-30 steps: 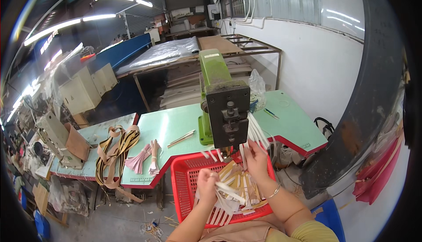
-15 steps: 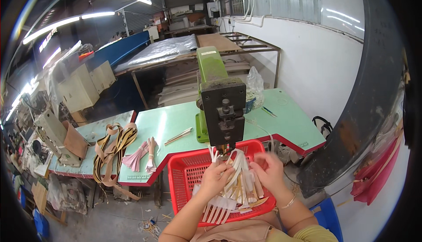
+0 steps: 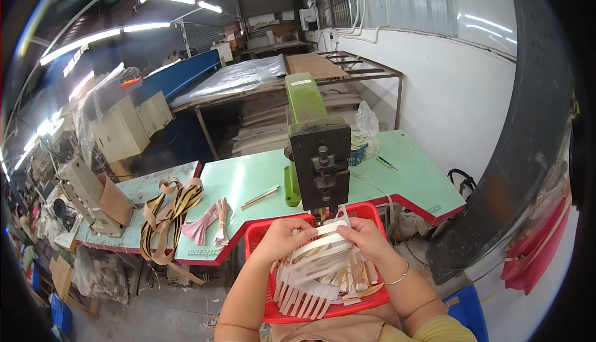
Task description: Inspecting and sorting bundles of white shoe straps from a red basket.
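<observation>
Between my hands stretches a white strip (image 3: 329, 228), right under the black head of a green press machine (image 3: 320, 155). My left hand (image 3: 284, 240) pinches its left end, fingers closed. At the other end my right hand (image 3: 366, 236) is closed on the strip, thumb on top. More whitish strips hang in a blurred bundle (image 3: 316, 261) below it; I cannot tell if they join the held strip. Beneath both hands lies a red plastic basket (image 3: 253, 237) on my lap, holding several white and tan strips (image 3: 360, 273) and a comb-like white piece (image 3: 304, 298).
A green worktop (image 3: 261, 174) with a red edge carries the machine. On it lie pink strip bundles (image 3: 202, 223), thin sticks (image 3: 260, 197), striped straps (image 3: 167, 211), a blue basket (image 3: 357, 151) and a pen (image 3: 387, 164). A dark pillar (image 3: 496, 180) stands at right.
My hands have come closer to the machine head, now holding a white strip across between them. My right hand, raised and blurred before, has closed on it. The whole view has shifted slightly.
</observation>
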`<state>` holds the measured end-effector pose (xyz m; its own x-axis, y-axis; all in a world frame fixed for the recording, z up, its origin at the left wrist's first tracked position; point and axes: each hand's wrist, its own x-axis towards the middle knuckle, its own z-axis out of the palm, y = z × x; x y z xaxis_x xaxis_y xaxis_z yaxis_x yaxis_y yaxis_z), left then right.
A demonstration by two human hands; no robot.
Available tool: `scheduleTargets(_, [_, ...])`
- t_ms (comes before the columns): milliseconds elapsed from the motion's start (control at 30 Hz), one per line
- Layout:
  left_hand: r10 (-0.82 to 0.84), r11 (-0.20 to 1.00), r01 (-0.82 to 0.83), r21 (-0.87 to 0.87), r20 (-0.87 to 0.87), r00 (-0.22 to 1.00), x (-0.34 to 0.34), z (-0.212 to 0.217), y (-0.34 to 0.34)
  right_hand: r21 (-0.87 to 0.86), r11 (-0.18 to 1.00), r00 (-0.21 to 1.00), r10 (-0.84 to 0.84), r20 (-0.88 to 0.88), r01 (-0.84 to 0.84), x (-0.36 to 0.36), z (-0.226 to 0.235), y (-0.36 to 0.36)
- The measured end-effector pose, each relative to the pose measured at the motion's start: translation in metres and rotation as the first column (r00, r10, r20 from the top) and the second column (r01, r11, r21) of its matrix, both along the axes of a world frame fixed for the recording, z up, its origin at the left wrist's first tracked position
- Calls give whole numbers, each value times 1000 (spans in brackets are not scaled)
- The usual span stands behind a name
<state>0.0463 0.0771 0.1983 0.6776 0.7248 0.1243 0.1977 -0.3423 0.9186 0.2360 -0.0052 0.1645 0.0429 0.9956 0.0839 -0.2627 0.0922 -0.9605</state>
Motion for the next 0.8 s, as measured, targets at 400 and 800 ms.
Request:
scheduleTargets(400, [27,985,-15,-169,68,997,-2,-6,14,-93,996,996,5,-94,-14,0,-9,-3])
scheduleTargets(800, [51,946,10,-323,182,982,-11,-5,16,-44,994,989,-99,-107,95,-19,-11,-4])
